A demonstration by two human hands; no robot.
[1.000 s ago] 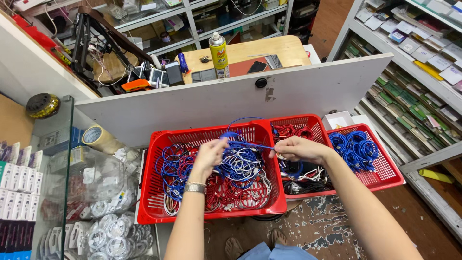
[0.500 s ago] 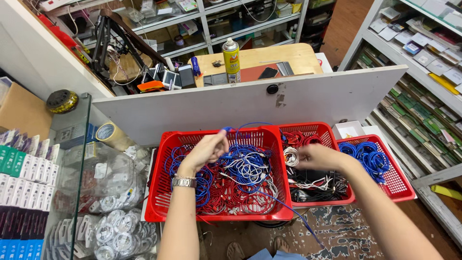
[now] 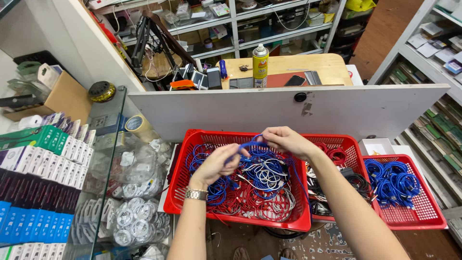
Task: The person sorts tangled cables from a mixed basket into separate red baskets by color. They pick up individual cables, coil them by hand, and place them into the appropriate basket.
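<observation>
Blue cable [image 3: 250,144] stretches between my two hands above the big red basket [image 3: 192,144] full of tangled blue, red and white cables. My left hand [image 3: 215,164] is closed around one end, fingers curled, and my right hand [image 3: 287,140] pinches the other end. Farther right, a small red basket [image 3: 423,219] holds coiled blue cables [image 3: 392,180].

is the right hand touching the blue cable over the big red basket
Touching. The head view shows the right hand pinching one end of the blue cable, whose other end runs into the left hand, above the red basket.
</observation>
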